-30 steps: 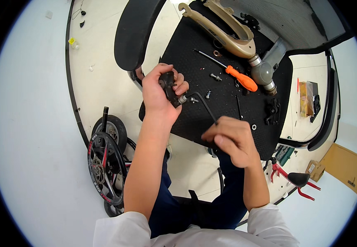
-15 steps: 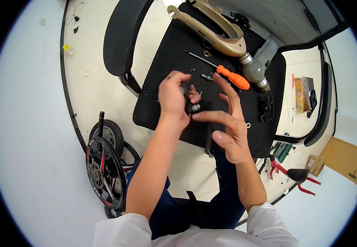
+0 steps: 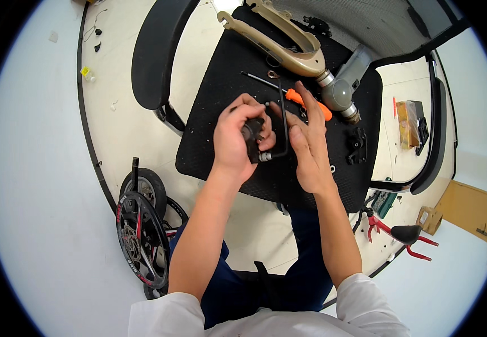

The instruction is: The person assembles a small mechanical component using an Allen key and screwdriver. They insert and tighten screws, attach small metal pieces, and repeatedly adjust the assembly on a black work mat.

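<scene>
Over the chair seat, my left hand is closed around a small black part that looks like a bicycle brake caliper. A silver bolt sticks out of it, and the short end of a black L-shaped hex key meets that bolt. The key's long arm points away from me. Just right of it, my right hand is open with fingers stretched out, its thumb and a finger close to the key. Whether they touch it I cannot tell. Partly behind my right fingers lies an orange-handled screwdriver.
A beige bicycle fork lies across the far seat. Another black caliper-like part and a small ring are at right. Armrests flank the seat. Wheels stand at left; a red frame part is on the right floor.
The hex key's long arm has swung from pointing toward me to pointing away. My right hand has moved away from me and straightened its fingers. The left hand still holds the black part.
</scene>
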